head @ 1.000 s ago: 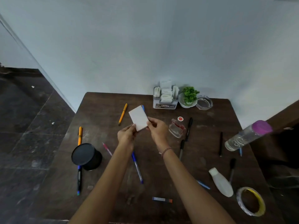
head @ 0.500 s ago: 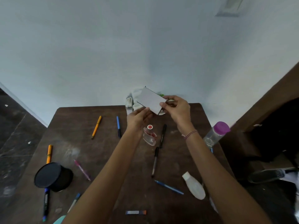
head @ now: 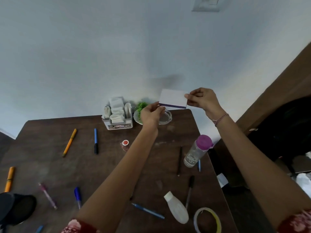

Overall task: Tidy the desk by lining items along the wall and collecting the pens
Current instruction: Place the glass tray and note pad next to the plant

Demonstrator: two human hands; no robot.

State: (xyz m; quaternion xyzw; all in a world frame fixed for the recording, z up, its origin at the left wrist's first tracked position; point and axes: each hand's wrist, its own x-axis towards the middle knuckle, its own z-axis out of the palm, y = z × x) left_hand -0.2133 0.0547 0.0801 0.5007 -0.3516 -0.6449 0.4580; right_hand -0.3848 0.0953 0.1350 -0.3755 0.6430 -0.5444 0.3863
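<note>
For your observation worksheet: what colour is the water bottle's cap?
The cap is purple; head view.

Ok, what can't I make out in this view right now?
All in the head view:
glass dish: partly behind the left hand.
red-capped bottle: right side behind the left forearm.
tape roll: cut off by the bottom edge.
black tub: cut by the left edge, blurred.
organiser label: too small to read.
white pad: the right hand pinches it; whether the left hand touches it is unclear.

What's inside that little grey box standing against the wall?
The grey box holds white folded packets, standing upright in several compartments. Its walls cover their lower parts, so anything lying at the bottom cannot be seen.
</note>
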